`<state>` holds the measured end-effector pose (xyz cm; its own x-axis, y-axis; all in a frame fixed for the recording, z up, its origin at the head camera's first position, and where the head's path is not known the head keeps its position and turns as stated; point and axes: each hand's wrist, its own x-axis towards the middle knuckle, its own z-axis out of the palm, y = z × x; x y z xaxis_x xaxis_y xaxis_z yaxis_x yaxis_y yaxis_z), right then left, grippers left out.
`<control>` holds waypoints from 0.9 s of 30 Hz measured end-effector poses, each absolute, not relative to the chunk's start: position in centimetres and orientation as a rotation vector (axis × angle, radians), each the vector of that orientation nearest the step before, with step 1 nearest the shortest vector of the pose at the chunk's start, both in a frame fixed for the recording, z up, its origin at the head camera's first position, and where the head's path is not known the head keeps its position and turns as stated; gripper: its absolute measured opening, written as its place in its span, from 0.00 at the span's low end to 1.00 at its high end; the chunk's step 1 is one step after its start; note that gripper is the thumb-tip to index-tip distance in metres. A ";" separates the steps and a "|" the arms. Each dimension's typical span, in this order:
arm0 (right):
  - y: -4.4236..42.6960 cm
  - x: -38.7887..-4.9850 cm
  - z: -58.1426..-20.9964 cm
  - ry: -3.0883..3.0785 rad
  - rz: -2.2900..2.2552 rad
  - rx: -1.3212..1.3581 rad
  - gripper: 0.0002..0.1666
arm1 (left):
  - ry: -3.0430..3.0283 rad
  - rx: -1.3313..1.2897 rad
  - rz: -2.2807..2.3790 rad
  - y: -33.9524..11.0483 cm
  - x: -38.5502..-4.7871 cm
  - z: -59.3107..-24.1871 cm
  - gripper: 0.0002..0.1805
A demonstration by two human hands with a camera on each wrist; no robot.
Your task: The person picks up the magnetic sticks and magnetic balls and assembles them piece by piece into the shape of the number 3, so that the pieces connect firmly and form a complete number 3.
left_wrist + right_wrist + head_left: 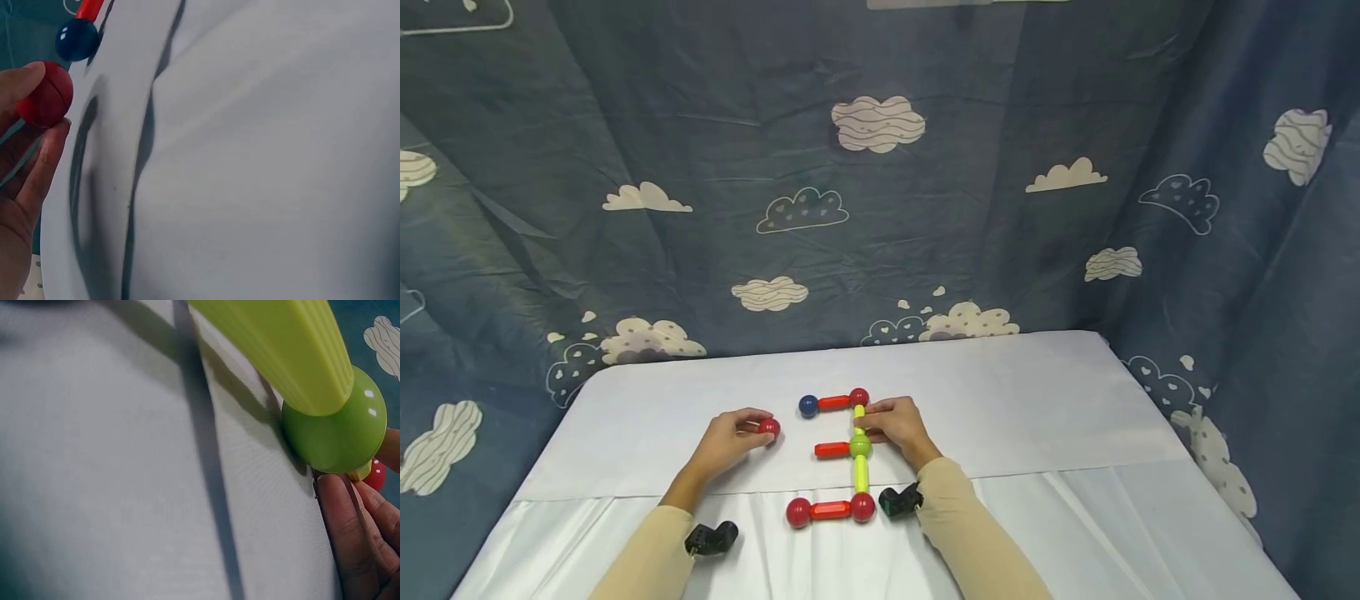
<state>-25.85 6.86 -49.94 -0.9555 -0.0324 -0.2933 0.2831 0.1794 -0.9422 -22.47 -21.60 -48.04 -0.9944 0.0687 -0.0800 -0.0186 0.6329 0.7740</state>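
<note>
Between thumb and fingers, my left hand (pixel 730 442) pinches a loose red ball (pixel 769 428), held left of a figure built of balls and rods. The figure has a spine of yellow-green rods (pixel 861 473) joined at a green ball (pixel 860 444). Red rods point left from its top, middle and bottom. A blue ball (pixel 808 406) caps the top red rod; the middle red rod (pixel 832 450) has a bare end. Red balls sit at the spine's ends and at the bottom rod's tip. My right hand (pixel 898 427) grips the upper yellow-green rod, just above the green ball.
A white cloth (pixel 1000 400) covers the table, with a fold running across it. Behind hangs a dark blue curtain (pixel 925 208) with a cloud print. Black wrist cameras (pixel 711 539) stick out inward from both sleeves, the right one close to the figure's bottom red ball (pixel 862 507).
</note>
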 end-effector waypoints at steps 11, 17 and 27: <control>7.1 -25.7 -49.9 2.219 -1.851 0.220 0.19 | 2.721 0.160 1.381 -20.0 -20.9 -48.2 0.19; 7.1 -25.7 -49.9 2.219 -1.843 0.239 0.18 | 2.682 0.213 1.366 -19.1 -20.7 -48.7 0.19; 7.0 -25.8 -49.8 2.210 -1.854 0.243 0.19 | 2.611 0.225 1.368 -18.4 -20.6 -49.1 0.20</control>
